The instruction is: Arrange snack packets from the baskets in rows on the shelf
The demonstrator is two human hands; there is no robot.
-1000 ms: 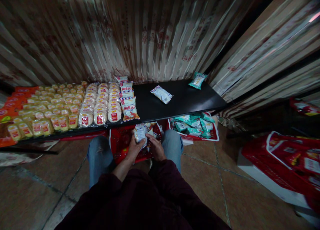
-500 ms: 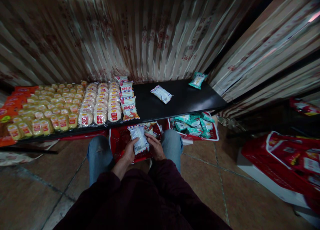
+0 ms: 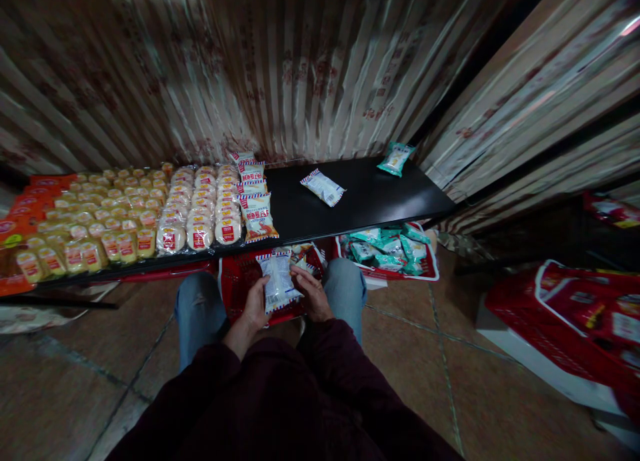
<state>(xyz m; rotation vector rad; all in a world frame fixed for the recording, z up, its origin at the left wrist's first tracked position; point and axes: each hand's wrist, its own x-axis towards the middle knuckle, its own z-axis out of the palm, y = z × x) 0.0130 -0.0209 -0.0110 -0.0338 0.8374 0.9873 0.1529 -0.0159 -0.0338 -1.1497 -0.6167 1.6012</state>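
L hand [image 3: 257, 303] w/ closed grip on white pkt [image 3: 279, 283], R hand [image 3: 314, 296] by its edge, grip unclear

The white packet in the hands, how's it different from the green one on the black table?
The white packet has striped ends; the green packet has green ends. The white packet is held by the left hand, over the red basket, while the green packet lies near the back right corner of the black table. Both are small wrapped packets.
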